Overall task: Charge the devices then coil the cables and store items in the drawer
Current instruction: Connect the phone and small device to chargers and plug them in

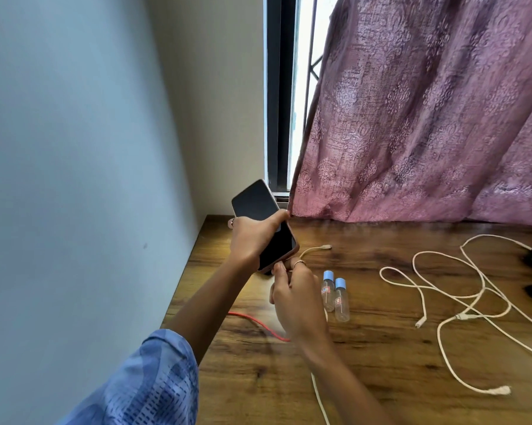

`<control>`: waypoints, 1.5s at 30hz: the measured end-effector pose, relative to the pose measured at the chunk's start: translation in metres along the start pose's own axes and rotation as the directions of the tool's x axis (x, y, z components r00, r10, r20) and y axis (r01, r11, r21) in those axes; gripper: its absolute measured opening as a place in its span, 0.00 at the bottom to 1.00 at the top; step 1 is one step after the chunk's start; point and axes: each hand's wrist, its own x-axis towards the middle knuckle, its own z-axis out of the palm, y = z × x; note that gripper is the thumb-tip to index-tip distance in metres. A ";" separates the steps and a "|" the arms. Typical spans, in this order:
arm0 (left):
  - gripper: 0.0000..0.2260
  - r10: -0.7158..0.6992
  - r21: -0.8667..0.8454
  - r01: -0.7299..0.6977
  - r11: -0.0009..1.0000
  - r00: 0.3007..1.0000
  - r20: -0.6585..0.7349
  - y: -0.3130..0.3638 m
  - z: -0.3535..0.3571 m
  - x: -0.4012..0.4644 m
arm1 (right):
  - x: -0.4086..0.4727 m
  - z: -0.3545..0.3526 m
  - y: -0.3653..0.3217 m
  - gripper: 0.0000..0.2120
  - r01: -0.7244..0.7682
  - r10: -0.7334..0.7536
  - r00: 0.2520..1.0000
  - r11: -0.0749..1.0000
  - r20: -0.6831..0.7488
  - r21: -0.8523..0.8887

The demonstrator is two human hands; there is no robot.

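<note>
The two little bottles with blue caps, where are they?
In the head view, the two blue-capped bottles lie side by side on the wooden table, just right of the right hand.

We see the left hand (249, 237) gripping a dark phone (263, 222) above the table (381, 348); the right hand (295, 299) pinches at the phone's lower end, white cables (461, 297) lying right of it.
</note>
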 end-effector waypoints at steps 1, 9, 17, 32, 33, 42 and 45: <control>0.28 0.004 0.018 -0.004 1.000 1.000 -0.008 -0.004 -0.001 0.000 | -0.001 0.003 0.002 0.15 -0.016 0.016 1.000 1.000 0.014 -0.001; 0.30 -0.085 0.068 0.087 0.994 0.996 -0.030 -0.042 -0.013 0.019 | -0.002 0.026 0.023 0.11 -0.170 0.162 0.969 0.985 0.184 0.028; 0.24 -0.169 0.205 0.180 0.962 0.983 -0.066 -0.090 -0.021 0.054 | 0.029 0.026 0.045 0.17 -0.228 0.284 0.896 0.954 0.342 -0.195; 0.41 -0.073 0.674 0.203 0.710 0.974 -0.216 -0.125 -0.001 0.115 | 0.149 0.002 0.151 0.13 -0.382 0.411 0.910 0.786 -0.053 -0.486; 0.41 -0.060 0.691 0.193 0.697 0.975 -0.212 -0.126 -0.001 0.116 | 0.153 0.004 0.152 0.15 -0.385 0.407 0.911 0.786 -0.063 -0.484; 0.44 -0.033 0.741 0.176 0.649 0.979 -0.203 -0.133 -0.003 0.120 | 0.186 0.012 0.152 0.16 -0.360 0.399 0.914 0.712 -0.074 -0.604; 0.45 -0.049 0.732 0.185 0.656 0.978 -0.203 -0.132 -0.003 0.119 | 0.189 0.013 0.153 0.13 -0.356 0.393 0.915 0.686 -0.088 -0.635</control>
